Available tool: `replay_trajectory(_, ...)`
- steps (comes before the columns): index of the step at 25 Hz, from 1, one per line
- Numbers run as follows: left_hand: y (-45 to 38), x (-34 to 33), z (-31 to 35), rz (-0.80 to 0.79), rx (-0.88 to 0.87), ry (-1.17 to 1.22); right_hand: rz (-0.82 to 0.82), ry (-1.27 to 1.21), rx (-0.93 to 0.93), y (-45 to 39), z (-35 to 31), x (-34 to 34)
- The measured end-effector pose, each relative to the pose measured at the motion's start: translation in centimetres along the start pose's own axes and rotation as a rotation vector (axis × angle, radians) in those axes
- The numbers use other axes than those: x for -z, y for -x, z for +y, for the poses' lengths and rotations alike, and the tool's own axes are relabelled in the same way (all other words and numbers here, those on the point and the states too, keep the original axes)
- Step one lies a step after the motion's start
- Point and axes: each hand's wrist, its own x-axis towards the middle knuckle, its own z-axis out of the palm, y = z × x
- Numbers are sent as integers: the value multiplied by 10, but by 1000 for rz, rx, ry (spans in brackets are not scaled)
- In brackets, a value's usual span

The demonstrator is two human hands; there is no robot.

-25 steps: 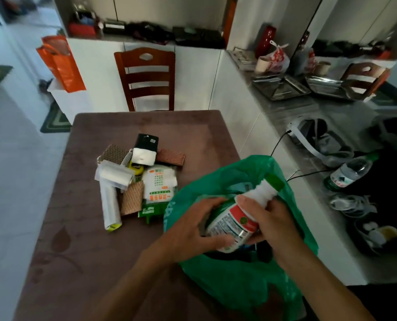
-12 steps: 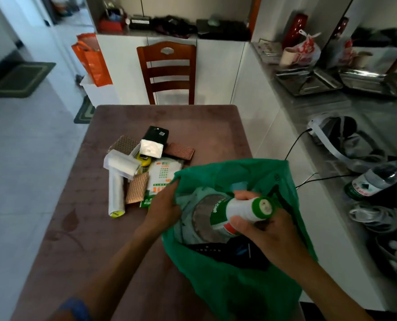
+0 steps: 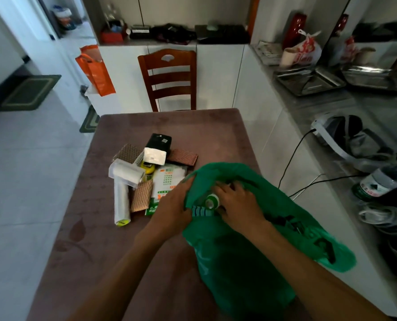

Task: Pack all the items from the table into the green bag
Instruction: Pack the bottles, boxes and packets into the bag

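Note:
The green bag (image 3: pixel 243 258) lies on the near right part of the brown table (image 3: pixel 206 130). My right hand (image 3: pixel 238 205) reaches into its mouth and grips a white-capped bottle (image 3: pixel 212 201), of which only the top shows. My left hand (image 3: pixel 173 205) holds the bag's left rim. Left of the bag sits a pile: a white and green packet (image 3: pixel 167 181), a white roll (image 3: pixel 121 200), a clear box (image 3: pixel 125 173), a black pack with white tissue (image 3: pixel 157 148) and brown patterned pads (image 3: pixel 141 195).
A wooden chair (image 3: pixel 169 77) stands at the table's far edge. An orange bag (image 3: pixel 95 70) hangs at the back left. The counter (image 3: pixel 364 107) on the right carries metal trays, a headset (image 3: pixel 345 137), a cable and a water bottle (image 3: pixel 383 179).
My right hand has pushed the bottle down into the bag, so only its cap shows. My left hand has shifted along the bag's left rim.

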Motion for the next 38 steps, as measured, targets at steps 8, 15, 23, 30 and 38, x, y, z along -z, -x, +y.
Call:
replay_trajectory(8,-5,-6,-42,-113,119,-45,-41,-531,-26,-1,2,18)
replay_trajectory(15,-10,-18,-66,-154,226,-40,-504,-230,-803,77,161,23)
replay_trajectory(23,-58,-2,-42,-95,96,109,-1,-794,-634,16,74,59)
replay_trajectory(30,-31,-19,-69,-136,41,112,-151,-425,-686,20,65,35)
replay_trajectory(38,10,-10,-89,177,189,461,-180,-242,-568,7,42,64)
